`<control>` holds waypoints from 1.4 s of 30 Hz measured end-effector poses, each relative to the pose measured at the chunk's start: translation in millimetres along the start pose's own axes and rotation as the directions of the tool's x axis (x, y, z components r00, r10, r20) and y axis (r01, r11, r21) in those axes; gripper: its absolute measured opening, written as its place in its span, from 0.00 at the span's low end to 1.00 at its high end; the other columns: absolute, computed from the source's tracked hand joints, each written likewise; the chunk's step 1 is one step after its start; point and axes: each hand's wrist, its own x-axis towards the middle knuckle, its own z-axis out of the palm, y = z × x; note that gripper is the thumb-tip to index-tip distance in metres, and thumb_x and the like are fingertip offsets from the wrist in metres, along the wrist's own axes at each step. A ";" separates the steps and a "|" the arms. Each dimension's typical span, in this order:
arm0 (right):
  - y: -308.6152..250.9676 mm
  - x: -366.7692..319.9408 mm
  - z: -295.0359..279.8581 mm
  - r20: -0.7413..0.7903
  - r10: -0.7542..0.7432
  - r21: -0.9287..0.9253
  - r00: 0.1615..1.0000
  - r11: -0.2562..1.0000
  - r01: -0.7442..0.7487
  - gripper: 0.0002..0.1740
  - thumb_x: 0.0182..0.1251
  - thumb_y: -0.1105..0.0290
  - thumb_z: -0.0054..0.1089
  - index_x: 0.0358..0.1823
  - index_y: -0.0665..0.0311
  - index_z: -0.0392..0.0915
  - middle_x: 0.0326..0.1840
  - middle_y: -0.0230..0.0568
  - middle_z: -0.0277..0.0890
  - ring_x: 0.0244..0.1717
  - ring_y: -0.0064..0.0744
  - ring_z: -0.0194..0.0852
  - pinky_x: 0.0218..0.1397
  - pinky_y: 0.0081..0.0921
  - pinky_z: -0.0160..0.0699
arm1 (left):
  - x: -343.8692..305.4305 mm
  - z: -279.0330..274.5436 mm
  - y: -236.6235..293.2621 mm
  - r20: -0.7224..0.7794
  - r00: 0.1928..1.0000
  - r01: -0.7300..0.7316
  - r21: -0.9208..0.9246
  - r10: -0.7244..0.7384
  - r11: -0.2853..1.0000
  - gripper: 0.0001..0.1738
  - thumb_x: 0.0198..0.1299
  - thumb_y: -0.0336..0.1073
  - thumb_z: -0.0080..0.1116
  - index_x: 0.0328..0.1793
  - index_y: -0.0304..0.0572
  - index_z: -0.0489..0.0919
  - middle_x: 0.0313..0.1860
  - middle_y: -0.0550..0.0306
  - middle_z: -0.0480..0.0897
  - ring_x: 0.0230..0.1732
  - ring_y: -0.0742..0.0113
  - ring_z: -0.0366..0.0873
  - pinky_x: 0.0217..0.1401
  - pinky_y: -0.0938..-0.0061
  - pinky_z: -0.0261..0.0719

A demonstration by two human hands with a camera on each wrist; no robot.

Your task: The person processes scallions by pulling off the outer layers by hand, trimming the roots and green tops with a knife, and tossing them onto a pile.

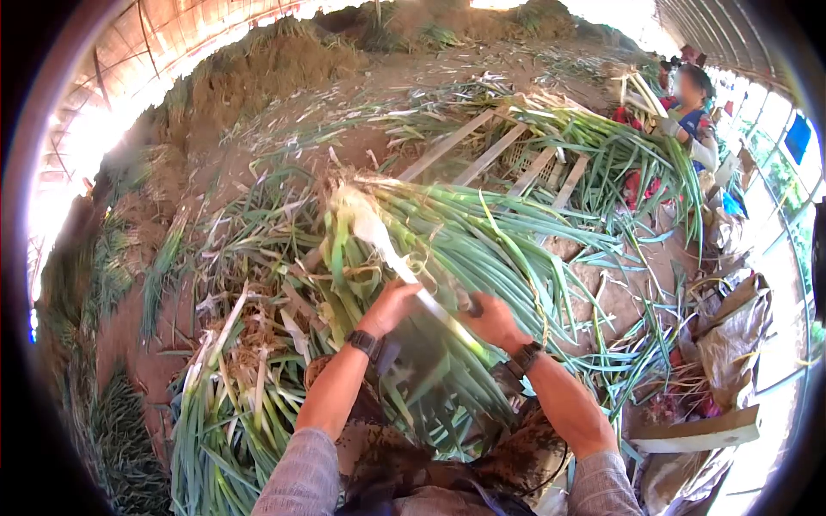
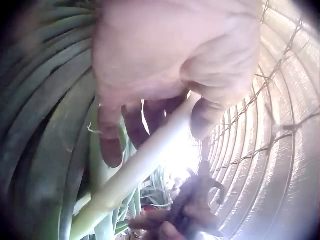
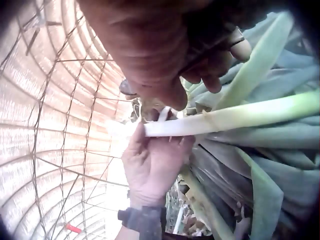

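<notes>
Thumb and fingers of my left hand (image 1: 391,308) (image 2: 175,50) pinch the white part of a leek stalk (image 1: 447,320) (image 2: 132,172) (image 3: 225,120), which slants toward its green end at lower right in the head view. On the stalk's other side is my right hand (image 1: 492,320) (image 3: 150,50), its fingers curled about a small dark object that I cannot make out. Its thumb tip is just above the stalk in the right wrist view. A large leek bundle (image 1: 465,228), roots at upper left, lies beneath and beyond both hands.
Another leek pile (image 1: 249,404) lies at lower left. Wooden slats (image 1: 490,155) and more leeks (image 1: 594,133) are farther off, beside a person (image 1: 693,112) holding leeks. Crumpled sacking (image 1: 731,335) and a pale board (image 1: 697,430) are at right. Loose leaves litter the brown ground.
</notes>
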 end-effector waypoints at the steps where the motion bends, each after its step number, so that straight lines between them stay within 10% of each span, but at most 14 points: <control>1: 8.6 3.0 9.5 0.066 0.010 0.079 0.998 0.997 -0.015 0.24 0.60 0.50 0.68 0.46 0.63 0.81 0.37 0.52 0.83 0.40 0.53 0.82 0.45 0.43 0.79 | -4.1 4.8 2.9 0.020 1.000 -0.015 0.059 0.014 0.998 0.11 0.69 0.37 0.58 0.52 0.39 0.80 0.47 0.57 0.84 0.48 0.63 0.84 0.47 0.62 0.84; 7: 17.5 11.4 35.0 0.292 -0.003 0.216 0.956 0.974 -0.062 0.25 0.57 0.50 0.71 0.44 0.64 0.82 0.39 0.52 0.84 0.41 0.51 0.82 0.47 0.42 0.77 | -7.0 -11.3 13.7 -0.133 0.989 0.040 0.654 0.062 0.756 0.22 0.64 0.49 0.67 0.53 0.39 0.81 0.43 0.64 0.81 0.44 0.76 0.77 0.45 0.78 0.79; 14: -5.5 21.4 10.7 -0.035 0.040 0.183 0.999 0.983 -0.032 0.19 0.57 0.59 0.73 0.39 0.68 0.79 0.25 0.38 0.73 0.27 0.28 0.64 0.32 0.33 0.68 | 2.1 -23.3 -6.6 -0.214 0.954 -0.122 0.361 0.209 0.925 0.18 0.68 0.45 0.64 0.53 0.40 0.82 0.45 0.63 0.82 0.47 0.75 0.80 0.49 0.76 0.81; 18: -60.4 30.8 -33.7 -0.214 -0.099 0.129 0.972 0.983 0.128 0.20 0.58 0.60 0.71 0.42 0.69 0.77 0.25 0.45 0.74 0.26 0.35 0.68 0.32 0.36 0.70 | -7.7 11.6 -7.0 -0.121 0.961 -0.185 0.389 0.249 0.903 0.18 0.69 0.45 0.63 0.53 0.37 0.81 0.39 0.65 0.81 0.38 0.78 0.79 0.42 0.76 0.83; 19: -75.7 37.0 -43.0 -0.254 -0.196 0.072 0.947 0.973 0.220 0.21 0.59 0.60 0.70 0.43 0.69 0.76 0.26 0.48 0.75 0.25 0.38 0.70 0.32 0.38 0.71 | -12.4 36.6 -1.7 -0.168 0.928 -0.268 0.323 0.334 0.908 0.18 0.68 0.46 0.62 0.33 0.38 0.79 0.25 0.68 0.76 0.27 0.80 0.72 0.31 0.76 0.70; 20: -95.1 44.2 -51.9 -0.269 -0.223 0.055 0.937 0.968 0.246 0.20 0.59 0.61 0.69 0.44 0.69 0.75 0.27 0.53 0.76 0.27 0.46 0.72 0.34 0.39 0.73 | -9.0 40.5 -4.1 -0.152 0.931 -0.276 0.305 0.333 0.911 0.18 0.68 0.46 0.62 0.33 0.38 0.79 0.25 0.68 0.76 0.27 0.80 0.72 0.31 0.76 0.70; 30: -160.6 100.9 -55.1 -0.162 -0.521 -0.320 0.838 0.831 0.454 0.21 0.59 0.55 0.69 0.42 0.64 0.74 0.37 0.50 0.81 0.36 0.55 0.82 0.37 0.47 0.79 | -3.8 61.1 -10.5 -0.054 0.892 -0.346 0.556 0.448 0.756 0.25 0.69 0.49 0.54 0.28 0.34 0.74 0.21 0.57 0.71 0.26 0.72 0.68 0.30 0.67 0.65; 35: -185.7 108.8 -62.3 0.187 -0.306 -0.493 0.934 0.793 0.359 0.24 0.63 0.59 0.63 0.53 0.65 0.68 0.45 0.56 0.80 0.48 0.58 0.80 0.50 0.52 0.78 | -7.5 70.6 -8.7 0.068 0.935 -0.335 0.497 0.348 0.801 0.24 0.71 0.51 0.58 0.29 0.42 0.71 0.22 0.68 0.67 0.23 0.80 0.63 0.28 0.76 0.68; 42: -162.6 107.1 -40.5 0.110 -0.490 -0.516 0.865 0.715 0.472 0.18 0.55 0.65 0.63 0.45 0.62 0.70 0.34 0.53 0.80 0.39 0.61 0.79 0.42 0.55 0.76 | 9.2 80.9 -38.7 0.115 0.875 -0.483 0.210 0.470 0.850 0.15 0.74 0.34 0.54 0.31 0.41 0.68 0.24 0.70 0.60 0.26 0.80 0.60 0.31 0.76 0.67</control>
